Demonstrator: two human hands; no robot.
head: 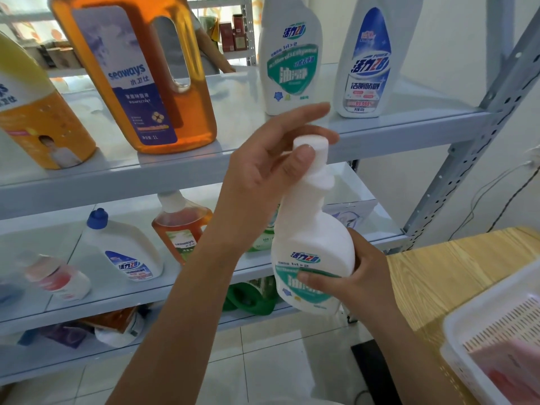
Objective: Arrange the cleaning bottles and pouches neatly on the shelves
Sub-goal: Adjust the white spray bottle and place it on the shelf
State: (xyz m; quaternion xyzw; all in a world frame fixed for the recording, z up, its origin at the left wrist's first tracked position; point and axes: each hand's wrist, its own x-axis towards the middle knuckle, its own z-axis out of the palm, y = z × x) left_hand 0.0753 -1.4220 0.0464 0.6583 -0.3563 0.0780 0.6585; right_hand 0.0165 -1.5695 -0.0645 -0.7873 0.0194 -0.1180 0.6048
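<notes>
In the head view, the person holds a white bottle (pixel 314 241) in front of the shelving, just below and in front of the green-label bottle (pixel 289 68) that stands on the upper shelf (pixel 175 171). The two carry the same label, so they look like a matching pair.

The right hand (pixel 365 273) grips the fat lower body of the white bottle. Its thumb lies across the label and its fingers (pixel 359 238) wrap round the back. The left hand (pixel 263 162) is at the top: its thumb presses on the front of the white cap and its fingers (pixel 330 138) reach behind it, fairly straight, so the cap sits pinched between them.

The white bottle's long axis runs nearly upright, cap on top and base toward the floor, with the label facing the person. Its cap is level with the front edge of the upper shelf, so the base is well below the shelf board.

Bare board shows to the left of the green-label bottle, between it and the amber jug (pixel 140 77). That gap probably suits the white bottle. To reach it, the bottle likely has to rise until its base clears the shelf edge, then go forward and a little left. The right hand carries the weight, and the left hand is nearer that gap.
</notes>
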